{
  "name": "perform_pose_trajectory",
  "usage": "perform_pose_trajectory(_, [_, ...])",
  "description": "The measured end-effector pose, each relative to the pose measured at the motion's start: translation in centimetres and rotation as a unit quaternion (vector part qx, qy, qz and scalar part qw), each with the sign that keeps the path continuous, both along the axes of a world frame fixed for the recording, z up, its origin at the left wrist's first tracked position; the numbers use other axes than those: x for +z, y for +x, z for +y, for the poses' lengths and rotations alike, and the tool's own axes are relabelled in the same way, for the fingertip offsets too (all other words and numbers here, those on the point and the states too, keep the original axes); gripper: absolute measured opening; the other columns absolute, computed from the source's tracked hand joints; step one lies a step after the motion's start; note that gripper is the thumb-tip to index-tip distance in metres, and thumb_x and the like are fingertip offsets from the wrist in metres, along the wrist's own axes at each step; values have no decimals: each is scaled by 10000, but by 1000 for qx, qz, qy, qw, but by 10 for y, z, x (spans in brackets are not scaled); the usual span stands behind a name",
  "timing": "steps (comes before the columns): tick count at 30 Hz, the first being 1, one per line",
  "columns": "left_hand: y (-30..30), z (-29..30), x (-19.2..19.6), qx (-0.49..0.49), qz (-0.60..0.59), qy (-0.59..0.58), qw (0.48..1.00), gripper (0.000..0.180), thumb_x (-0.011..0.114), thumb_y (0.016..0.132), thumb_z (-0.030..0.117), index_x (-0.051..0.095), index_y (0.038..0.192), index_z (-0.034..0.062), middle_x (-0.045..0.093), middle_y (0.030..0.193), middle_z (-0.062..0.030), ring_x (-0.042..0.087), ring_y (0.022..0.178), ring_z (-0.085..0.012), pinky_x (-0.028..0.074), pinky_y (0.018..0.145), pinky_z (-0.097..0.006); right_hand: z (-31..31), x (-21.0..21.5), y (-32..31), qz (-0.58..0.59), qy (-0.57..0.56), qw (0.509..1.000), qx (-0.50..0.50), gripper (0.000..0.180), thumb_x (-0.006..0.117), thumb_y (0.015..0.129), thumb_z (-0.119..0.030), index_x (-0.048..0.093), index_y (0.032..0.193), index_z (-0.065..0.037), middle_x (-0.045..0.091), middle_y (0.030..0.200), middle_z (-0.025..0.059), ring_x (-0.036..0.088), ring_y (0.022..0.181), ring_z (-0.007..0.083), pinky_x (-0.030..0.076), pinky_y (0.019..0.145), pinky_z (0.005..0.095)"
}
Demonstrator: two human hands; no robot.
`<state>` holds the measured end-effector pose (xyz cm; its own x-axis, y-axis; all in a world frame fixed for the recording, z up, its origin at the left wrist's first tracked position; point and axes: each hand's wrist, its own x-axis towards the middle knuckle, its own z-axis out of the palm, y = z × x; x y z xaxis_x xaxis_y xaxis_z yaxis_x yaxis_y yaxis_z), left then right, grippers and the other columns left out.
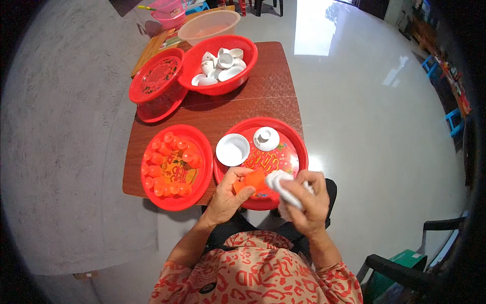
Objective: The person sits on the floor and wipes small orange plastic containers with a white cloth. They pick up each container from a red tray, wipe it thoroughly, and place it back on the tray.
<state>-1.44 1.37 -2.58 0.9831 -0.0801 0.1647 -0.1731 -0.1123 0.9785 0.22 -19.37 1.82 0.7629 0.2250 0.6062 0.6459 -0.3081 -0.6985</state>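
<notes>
My left hand (226,199) grips a small orange cup (254,179) over the near edge of a red tray (302,157). Bunched in my right hand (312,207) is a white cloth (278,180), right beside the cup's mouth. On the tray, which has a printed pattern, stand a white bowl (232,150) and a white knobbed lid (266,138). To the left lies a second round red tray (207,172), with several small orange cups (158,190) set around its inside edge.
Farther back, a red basin (253,55) holds several white cups (225,61). Left of it, a red tray (157,76) rests tilted on another red vessel. A translucent basin (208,26) and a pink basket (169,15) are behind. A black chair armrest (395,268) is at my right.
</notes>
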Motion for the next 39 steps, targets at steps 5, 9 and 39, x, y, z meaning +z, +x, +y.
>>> perform_pose_trajectory(5, [-1,-15,15,7,-71,137,988,442,672,839,63,446,1215,6,545,1085,-161,572,1028,-255,465,867,-352,24,-22,-2,-158,-85,984,-20,414,716,634,-2,681,1040,-74,500,911,101,565,737,226,489,558,301])
perform_pose_trajectory(9, [-2,-13,13,21,-136,193,972,479,659,804,0,423,1220,6,533,1076,-196,569,1015,-355,470,855,-395,29,-11,9,-125,-90,987,-41,401,715,663,-7,661,1051,-94,496,909,107,574,733,228,494,543,311])
perform_pose_trajectory(39, [-1,-8,14,7,-117,217,969,484,641,823,20,407,1245,-20,520,1091,-203,559,1030,-346,457,880,-399,23,-17,11,-113,-98,989,-22,339,711,682,-44,650,1011,-97,556,942,110,553,749,248,466,594,340])
